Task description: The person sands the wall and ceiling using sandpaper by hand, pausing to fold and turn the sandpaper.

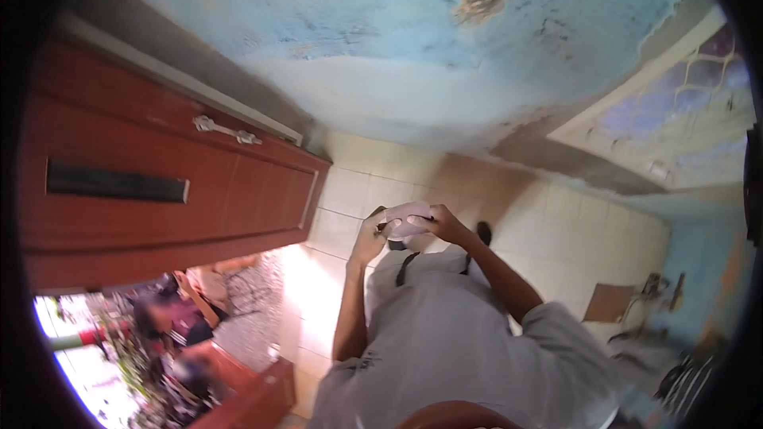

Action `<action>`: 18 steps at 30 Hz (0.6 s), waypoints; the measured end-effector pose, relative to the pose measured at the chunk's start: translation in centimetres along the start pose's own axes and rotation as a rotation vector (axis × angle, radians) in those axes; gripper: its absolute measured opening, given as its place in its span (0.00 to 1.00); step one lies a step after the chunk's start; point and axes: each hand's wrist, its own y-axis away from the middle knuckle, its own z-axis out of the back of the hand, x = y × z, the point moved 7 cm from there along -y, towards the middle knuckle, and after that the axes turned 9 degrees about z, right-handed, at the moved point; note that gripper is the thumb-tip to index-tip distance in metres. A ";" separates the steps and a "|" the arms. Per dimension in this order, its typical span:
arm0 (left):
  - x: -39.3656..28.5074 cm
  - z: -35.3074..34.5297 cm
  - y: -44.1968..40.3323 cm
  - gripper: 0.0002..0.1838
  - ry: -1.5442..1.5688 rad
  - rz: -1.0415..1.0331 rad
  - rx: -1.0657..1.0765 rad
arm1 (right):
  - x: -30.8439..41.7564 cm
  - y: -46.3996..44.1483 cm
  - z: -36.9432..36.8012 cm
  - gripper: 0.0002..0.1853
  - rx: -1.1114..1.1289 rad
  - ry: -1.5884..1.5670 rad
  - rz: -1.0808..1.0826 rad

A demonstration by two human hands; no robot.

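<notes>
Both of my hands are in front of my body, over the tiled floor, gripping one small, flat, pinkish-grey sheet (pixel 409 210). Its material is too small and blurred to tell. My left hand (pixel 370 240) pinches the sheet's left side, with the thumb on the near face. On the opposite side my right hand (pixel 447 225) does likewise, its thumb pointing inward. The two thumbs lie close to each other. Most of the other fingers are hidden behind the sheet.
A light-blue wall (pixel 334 24) with peeling paint rises ahead. To the left stands a red-brown door (pixel 238 175) with a metal handle (pixel 226 130); people (pixel 183 310) sit outside the doorway. A brown board (pixel 608 303) and clutter lie at the right. A grilled window (pixel 675 103) is at upper right.
</notes>
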 end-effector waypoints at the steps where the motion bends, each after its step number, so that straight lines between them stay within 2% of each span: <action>1: 0.1 2.6 0.4 0.19 -0.006 -0.001 -0.016 | 0.2 -1.5 -2.3 0.17 -0.010 0.068 0.046; 2: 0.4 4.9 1.3 0.21 -0.001 0.005 -0.037 | -0.1 -2.4 -4.9 0.17 -0.037 0.054 0.028; 3: -0.1 6.8 2.1 0.21 -0.003 0.018 -0.018 | -0.5 -3.8 -7.4 0.17 -0.025 0.035 -0.060; 5: -1.5 10.9 3.8 0.24 0.057 0.022 -0.150 | -0.4 -5.8 -11.4 0.19 0.036 0.024 -0.295; 6: -0.9 12.5 4.0 0.24 0.064 0.025 -0.138 | -0.3 -6.6 -13.1 0.19 0.027 0.029 -0.306; 8: 0.5 15.5 3.8 0.27 -0.018 -0.002 -0.101 | 2.0 -8.9 -15.0 0.20 -0.084 0.188 -0.004; 9: 0.8 16.6 3.4 0.27 -0.053 -0.011 -0.104 | 2.6 -9.3 -15.7 0.21 -0.134 0.167 0.024; 10: 1.1 17.7 2.8 0.27 -0.043 -0.020 -0.096 | 3.0 -10.0 -15.9 0.21 -0.138 0.182 0.023; 12: 0.2 18.8 1.4 0.27 -0.262 -0.149 -0.063 | 3.8 -10.9 -16.0 0.22 -0.088 0.164 -0.020; 13: 0.0 18.6 0.7 0.28 -0.100 -0.100 -0.021 | 2.7 -11.4 -15.4 0.22 -0.003 0.232 -0.062; 14: -0.2 18.8 -0.2 0.28 -0.095 -0.107 -0.016 | 2.6 -12.0 -14.7 0.22 -0.007 0.241 -0.062; 16: -0.2 18.7 -1.7 0.28 0.009 -0.047 0.147 | 2.6 -13.0 -13.6 0.21 -0.068 0.110 -0.021; 17: -0.6 19.0 -2.4 0.27 -0.019 -0.073 0.150 | 1.1 -13.3 -13.2 0.22 -0.023 0.065 -0.112; 18: -1.0 19.8 -3.0 0.27 -0.030 -0.066 0.146 | 1.1 -14.2 -13.1 0.22 -0.022 0.052 -0.108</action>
